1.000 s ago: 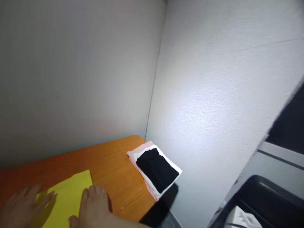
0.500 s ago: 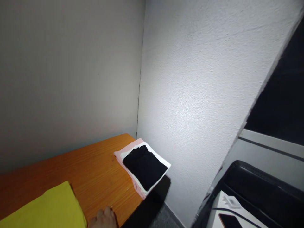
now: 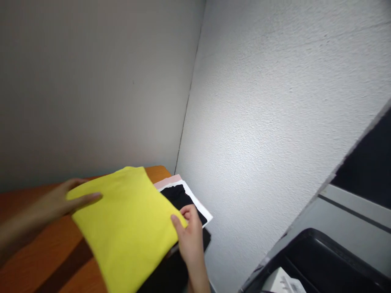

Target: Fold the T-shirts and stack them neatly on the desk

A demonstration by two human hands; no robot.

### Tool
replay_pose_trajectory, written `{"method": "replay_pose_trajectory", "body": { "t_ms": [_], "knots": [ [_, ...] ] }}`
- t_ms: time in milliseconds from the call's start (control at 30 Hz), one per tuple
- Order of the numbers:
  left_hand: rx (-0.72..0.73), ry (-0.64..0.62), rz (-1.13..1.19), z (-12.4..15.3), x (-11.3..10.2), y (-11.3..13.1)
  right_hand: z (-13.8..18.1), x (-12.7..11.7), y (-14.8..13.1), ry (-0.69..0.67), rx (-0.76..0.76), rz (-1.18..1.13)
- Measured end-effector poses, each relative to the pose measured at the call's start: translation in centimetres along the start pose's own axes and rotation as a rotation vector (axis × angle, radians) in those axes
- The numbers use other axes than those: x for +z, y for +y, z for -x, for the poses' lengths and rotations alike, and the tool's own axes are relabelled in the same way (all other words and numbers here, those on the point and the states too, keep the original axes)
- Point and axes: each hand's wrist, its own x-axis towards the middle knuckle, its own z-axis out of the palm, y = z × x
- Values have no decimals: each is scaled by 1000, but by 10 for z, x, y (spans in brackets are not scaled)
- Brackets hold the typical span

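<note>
While the folded yellow cloth point(image 3: 125, 228) is above the wooden counter point(image 3: 45, 244), its right edge hides part of the black garment point(image 3: 179, 196); the left hand point(image 3: 76, 199) and right hand point(image 3: 192, 234) grasp its opposite sides, thumbs on top, with room at left.

Left wall point(image 3: 91, 81): plain grey
Right wall point(image 3: 259, 122): white, rough, meeting it in a corner
Counter point(image 3: 30, 260): orange-brown wood
Black object point(image 3: 332, 260): rounded rim, white item point(image 3: 282, 281) in front

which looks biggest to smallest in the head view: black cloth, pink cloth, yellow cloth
1. yellow cloth
2. black cloth
3. pink cloth
Visible area only: the yellow cloth partly hides the others.
</note>
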Motion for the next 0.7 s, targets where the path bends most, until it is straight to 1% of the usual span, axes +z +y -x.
{"method": "replay_pose_trajectory", "body": {
  "t_ms": [67,100,133,167,200,267,367,433,500,533,600,667,700],
  "knots": [
    [82,-121,208,-15,24,36,-24,-26,11,127,37,-28],
    [139,-180,292,-21,39,51,-34,-37,17,164,52,-32],
    [155,-231,377,-25,55,65,-42,-46,22,184,62,-30],
    [154,-282,440,-29,71,75,-49,-54,26,192,65,-25],
    [143,-298,474,-33,88,83,-55,-61,30,197,62,-21],
    [99,-317,540,-42,119,89,-62,-68,40,212,57,-19],
    [52,-305,595,-58,156,83,-68,-68,64,256,79,-74],
    [34,-293,612,-66,172,74,-70,-64,87,288,116,-125],
    [30,-314,632,-72,183,63,-71,-60,110,278,149,-78],
    [39,-337,640,-74,187,58,-71,-59,119,255,155,8],
    [72,-384,648,-75,192,48,-71,-55,128,239,131,277],
    [111,-405,642,-74,194,40,-72,-48,125,288,62,563],
    [127,-404,634,-73,195,37,-74,-43,120,303,9,662]
  ]
}}
